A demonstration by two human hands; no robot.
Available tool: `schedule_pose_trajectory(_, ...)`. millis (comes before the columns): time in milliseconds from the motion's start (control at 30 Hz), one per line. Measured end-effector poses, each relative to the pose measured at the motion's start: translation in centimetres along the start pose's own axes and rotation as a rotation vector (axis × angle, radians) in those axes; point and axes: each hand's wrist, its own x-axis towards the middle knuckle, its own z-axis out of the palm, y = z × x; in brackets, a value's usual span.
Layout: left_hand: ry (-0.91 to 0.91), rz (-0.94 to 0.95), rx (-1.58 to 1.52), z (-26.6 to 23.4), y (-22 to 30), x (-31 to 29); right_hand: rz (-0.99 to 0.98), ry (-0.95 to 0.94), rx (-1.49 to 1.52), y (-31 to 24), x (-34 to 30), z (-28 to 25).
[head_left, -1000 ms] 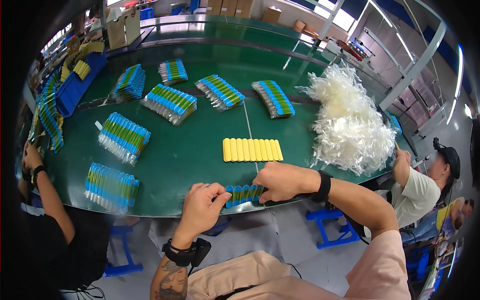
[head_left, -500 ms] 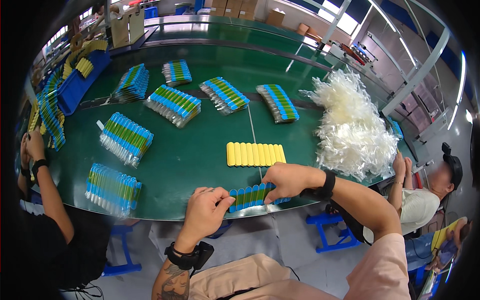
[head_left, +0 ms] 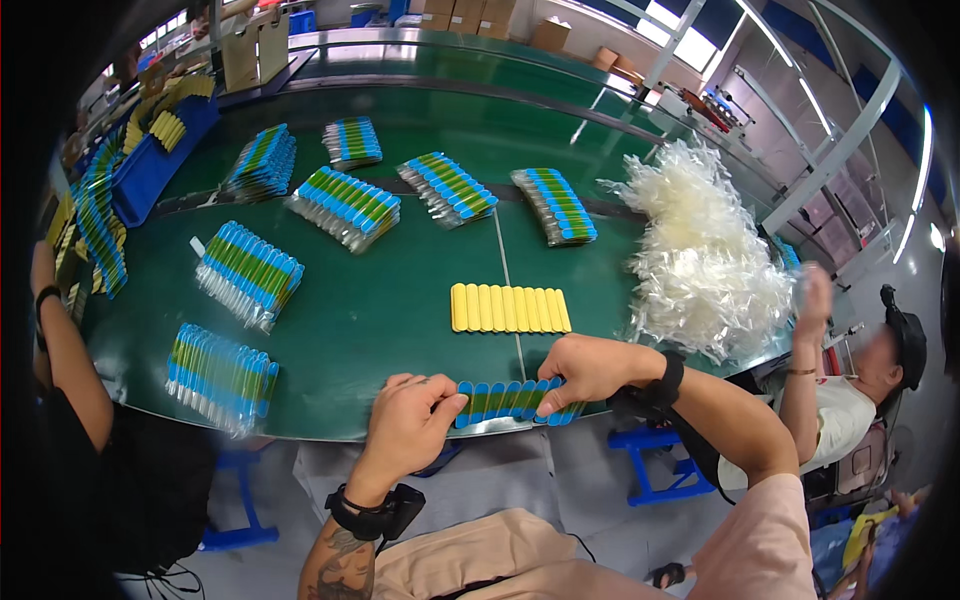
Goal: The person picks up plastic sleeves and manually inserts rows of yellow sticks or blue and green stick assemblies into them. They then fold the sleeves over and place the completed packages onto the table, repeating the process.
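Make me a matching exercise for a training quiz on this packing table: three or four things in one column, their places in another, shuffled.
Things:
1. yellow row
2. clear bag pile
3. blue-green row
4. blue bin

Places:
A. far left of the table
B. between the left hand and right hand, at the near edge
C. middle of the table
D. right end of the table

Pairs: 1-C, 2-D, 3-B, 4-A

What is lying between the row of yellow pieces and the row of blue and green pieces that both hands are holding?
Nothing: in the head view only bare green table separates the yellow row from the blue-green row pressed between the left hand and right hand.
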Motion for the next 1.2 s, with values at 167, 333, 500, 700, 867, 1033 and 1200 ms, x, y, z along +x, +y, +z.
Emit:
schedule_pose_trajectory(167,-0.051,-0.025,0.016,0.3,-0.1,0.4,-0.026,0.154,0.028,0.4,-0.7,0.8)
schedule_pose_trajectory(333,0.019,-0.110,0.011,0.9,-0.3,0.3,-0.033,0.232,0.046,-0.3,-0.2,1.7)
schedule_pose_trajectory(500,0.023,-0.162,0.022,1.1,1.1,0.9,0.085,0.123,0.205,1.6,0.7,2.0)
schedule_pose_trajectory(700,0.017,-0.199,-0.003,1.3,0.9,1.2,0.075,0.316,0.152,1.1,1.3,2.0)
schedule_pose_trajectory(867,-0.015,0.029,0.243,0.4,1.2,0.1,-0.004,0.403,-0.231,-0.5,0.9,2.2)
schedule_pose_trajectory(1033,-0.143,0.132,0.352,0.3,1.7,0.0,-0.128,0.386,-0.432,-1.3,-2.5,3.2)
schedule_pose_trajectory(1200,0.007,0.267,0.379,1.2,0.4,-0.7,-0.243,0.580,-0.605,0.3,-4.2,3.6)
